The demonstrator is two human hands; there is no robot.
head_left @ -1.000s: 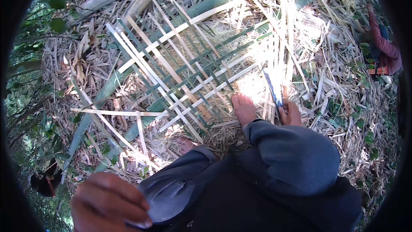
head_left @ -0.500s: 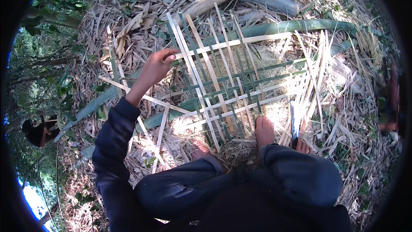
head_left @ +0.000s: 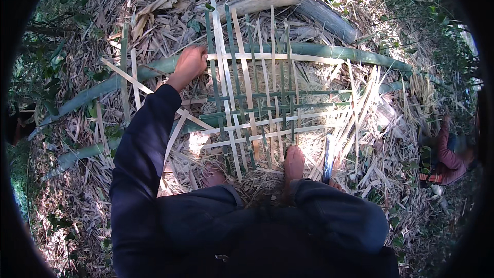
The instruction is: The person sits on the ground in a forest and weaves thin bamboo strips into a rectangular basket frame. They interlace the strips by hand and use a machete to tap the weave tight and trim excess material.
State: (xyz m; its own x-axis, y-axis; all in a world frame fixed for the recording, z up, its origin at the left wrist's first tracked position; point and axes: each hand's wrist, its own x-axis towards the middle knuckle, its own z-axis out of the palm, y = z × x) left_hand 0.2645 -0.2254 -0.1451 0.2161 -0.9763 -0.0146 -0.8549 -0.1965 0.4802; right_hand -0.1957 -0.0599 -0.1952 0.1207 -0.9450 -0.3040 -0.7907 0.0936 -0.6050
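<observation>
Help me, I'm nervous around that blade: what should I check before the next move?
1. Left hand at the left end of the farthest pale crosswise bamboo strip: ok.
2. That strip close against the nearest green crosswise bamboo strip: not ok, a wide gap separates them.
3. Bare right foot apart from the long blade: ok, ground shows between them.
4. Right hand gripping the blade securely: cannot tell, mostly hidden behind the right knee.
</observation>
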